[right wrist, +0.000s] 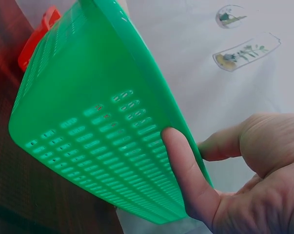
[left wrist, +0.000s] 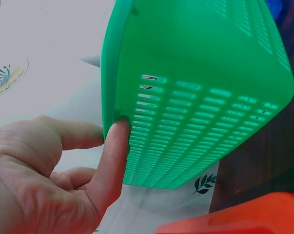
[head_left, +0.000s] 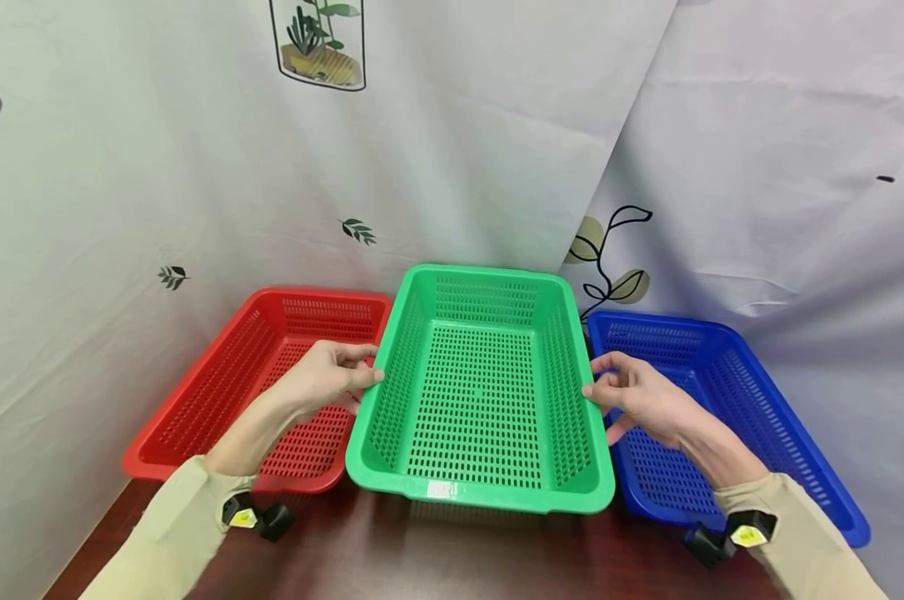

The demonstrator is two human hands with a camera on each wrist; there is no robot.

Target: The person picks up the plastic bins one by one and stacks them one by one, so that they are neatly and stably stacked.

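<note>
Between my two hands is a green plastic basket (head_left: 476, 400) with slotted walls and nothing in it. My left hand (head_left: 335, 375) pinches its left rim, thumb on the rim and a finger under it against the outer wall. On the opposite side my right hand (head_left: 635, 396) pinches the right rim in the same manner. Both wrist views show the green basket's outer wall (left wrist: 200, 48) with a finger pressed under the lip. Its near edge hangs over the dark table in the head view, its underside showing in part.
A red basket (head_left: 189, 408) lies to the left, partly behind my left forearm. To the right lies a blue basket (head_left: 766, 417), partly behind my right forearm. The dark reddish table (head_left: 452, 558) ends at a pale printed curtain (head_left: 481, 167) behind the baskets.
</note>
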